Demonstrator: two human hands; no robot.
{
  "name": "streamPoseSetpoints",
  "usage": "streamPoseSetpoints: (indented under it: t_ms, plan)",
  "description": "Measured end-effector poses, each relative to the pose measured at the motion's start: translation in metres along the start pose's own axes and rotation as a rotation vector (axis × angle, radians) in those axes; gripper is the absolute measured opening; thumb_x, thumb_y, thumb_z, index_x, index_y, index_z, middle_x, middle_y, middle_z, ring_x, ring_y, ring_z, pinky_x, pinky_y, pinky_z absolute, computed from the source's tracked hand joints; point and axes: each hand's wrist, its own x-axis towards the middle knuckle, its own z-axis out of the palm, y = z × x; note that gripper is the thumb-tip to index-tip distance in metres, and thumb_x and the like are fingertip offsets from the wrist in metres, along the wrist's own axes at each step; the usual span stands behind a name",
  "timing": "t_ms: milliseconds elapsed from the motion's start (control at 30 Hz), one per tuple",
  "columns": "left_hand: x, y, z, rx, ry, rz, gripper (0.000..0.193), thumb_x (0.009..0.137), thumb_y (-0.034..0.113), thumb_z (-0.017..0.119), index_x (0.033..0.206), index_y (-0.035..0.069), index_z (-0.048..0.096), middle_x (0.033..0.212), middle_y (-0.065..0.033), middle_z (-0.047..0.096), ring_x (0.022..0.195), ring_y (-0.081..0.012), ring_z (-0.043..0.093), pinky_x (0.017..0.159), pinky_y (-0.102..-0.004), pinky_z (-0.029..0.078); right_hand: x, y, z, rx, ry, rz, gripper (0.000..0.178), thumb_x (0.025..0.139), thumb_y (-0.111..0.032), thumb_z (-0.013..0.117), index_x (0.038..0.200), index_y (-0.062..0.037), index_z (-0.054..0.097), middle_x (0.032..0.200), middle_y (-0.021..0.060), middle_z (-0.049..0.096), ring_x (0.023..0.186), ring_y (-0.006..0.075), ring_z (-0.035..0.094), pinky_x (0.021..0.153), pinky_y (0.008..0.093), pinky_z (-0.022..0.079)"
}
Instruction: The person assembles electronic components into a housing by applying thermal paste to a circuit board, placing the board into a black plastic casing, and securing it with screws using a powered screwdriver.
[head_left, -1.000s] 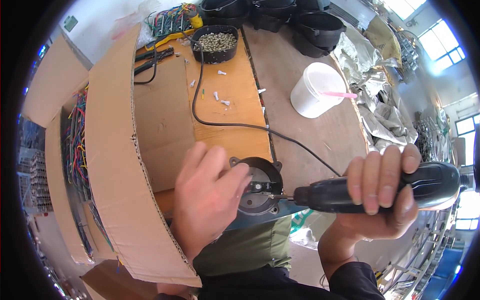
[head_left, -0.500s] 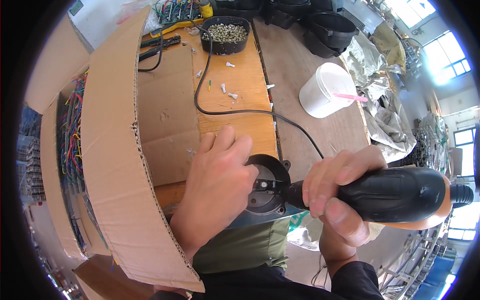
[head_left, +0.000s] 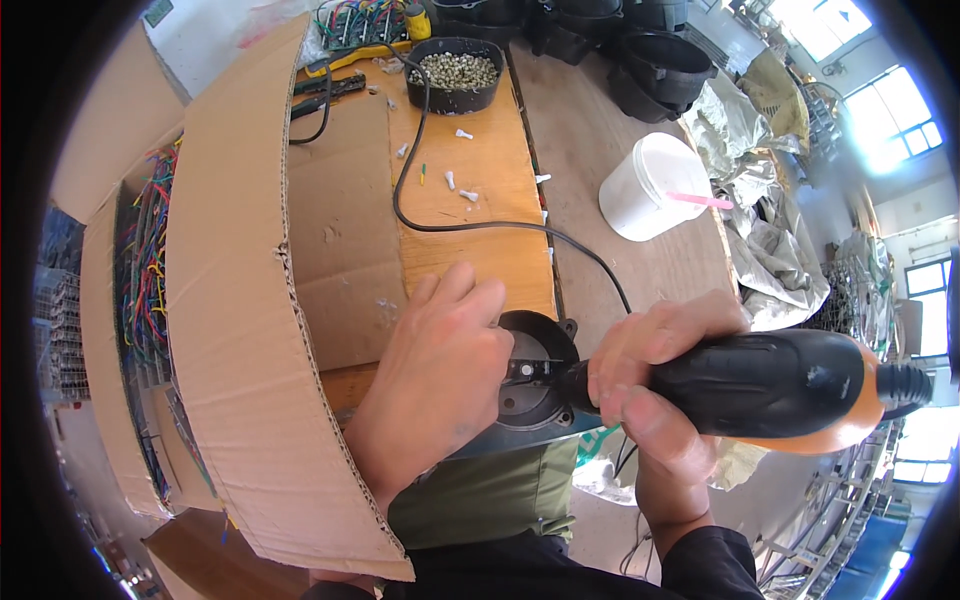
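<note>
Near the table's front edge lies a round black housing (head_left: pixel 537 335) with a flat bottom and screw lugs on its rim. A small black part with a metal screw (head_left: pixel 526 370) sits inside it. My left hand (head_left: pixel 445 350) is closed at the housing's left side, its fingertips hidden beneath the knuckles, so what they pinch cannot be made out. My right hand (head_left: pixel 665 375) grips a black and orange electric screwdriver (head_left: pixel 765 385), held nearly level. Its nose points left into the housing, close to the small part; the bit's tip is hard to see.
A tall cardboard box (head_left: pixel 235 300) with bundled wires (head_left: pixel 148 250) stands at left. Farther off are a black tub of small metal pieces (head_left: pixel 455 98), loose white caps (head_left: pixel 468 195), pliers (head_left: pixel 330 88) and black housings (head_left: pixel 655 75). A white bucket (head_left: pixel 640 190) stands right; a black cord (head_left: pixel 480 227) crosses the table.
My right hand and the electric screwdriver have shifted slightly left, toward the housing. My left hand stays closed at the housing's side.
</note>
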Motion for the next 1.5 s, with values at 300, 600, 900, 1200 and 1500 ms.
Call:
streamPoseSetpoints:
  t_ms: [300, 600, 900, 1200, 1500]
  plan:
    - [-0.003, -0.006, 0.001, -0.09, -0.019, -0.002, 0.003, 0.068, 0.002, 0.072, 0.071, 0.002, 0.071, 0.081, -0.0097, 0.051, 0.089, -0.0295, 0.048, 0.077, -0.0389, 0.043, 0.003, 0.009, 0.004, -0.128, -0.067, -0.01, 0.034, 0.078, -0.005, 0.074, 0.099, -0.0061, 0.048, 0.067, 0.0066, 0.056, 0.055, 0.0165, 0.054, 0.058, 0.0316, 0.048]
    - [-0.002, -0.007, 0.008, -0.033, -0.036, -0.012, 0.007, 0.069, 0.003, 0.071, 0.076, 0.0, 0.071, 0.08, -0.0106, 0.052, 0.089, -0.0307, 0.05, 0.075, -0.038, 0.044, 0.004, 0.001, 0.018, -0.202, -0.052, 0.086, 0.022, 0.072, -0.003, 0.077, 0.088, -0.008, 0.063, 0.076, 0.0029, 0.065, 0.063, 0.0144, 0.063, 0.062, 0.0271, 0.051]
    - [-0.037, -0.001, -0.006, -0.178, 0.329, -0.248, 0.046, 0.071, 0.017, 0.084, 0.109, 0.001, 0.066, 0.083, -0.0109, 0.051, 0.081, -0.0284, 0.051, 0.07, -0.0386, 0.043, 0.012, -0.01, 0.014, -0.241, -0.028, 0.066, 0.017, 0.069, 0.002, 0.073, 0.083, -0.0039, 0.065, 0.092, 0.0059, 0.064, 0.074, 0.017, 0.063, 0.068, 0.0275, 0.05]
    - [-0.046, 0.008, 0.038, -0.728, 0.361, -0.534, 0.048, 0.083, 0.009, 0.071, 0.129, 0.004, 0.056, 0.066, 0.0015, 0.036, 0.061, -0.0099, 0.038, 0.057, -0.026, 0.034, 0.015, -0.011, 0.007, -0.305, -0.114, 0.104, 0.024, 0.072, -0.002, 0.073, 0.09, -0.005, 0.057, 0.075, 0.006, 0.065, 0.067, 0.0144, 0.064, 0.065, 0.0273, 0.051]
    - [-0.037, 0.019, 0.047, -1.076, 0.458, -0.694, 0.038, 0.089, -0.002, 0.062, 0.127, -0.001, 0.054, 0.067, 0.0052, 0.045, 0.06, -0.0011, 0.039, 0.056, -0.0189, 0.03, 0.027, -0.011, 0.01, -0.382, -0.111, 0.164, 0.022, 0.07, -0.004, 0.074, 0.087, -0.0059, 0.06, 0.075, 0.0044, 0.065, 0.064, 0.0139, 0.061, 0.063, 0.0254, 0.049]
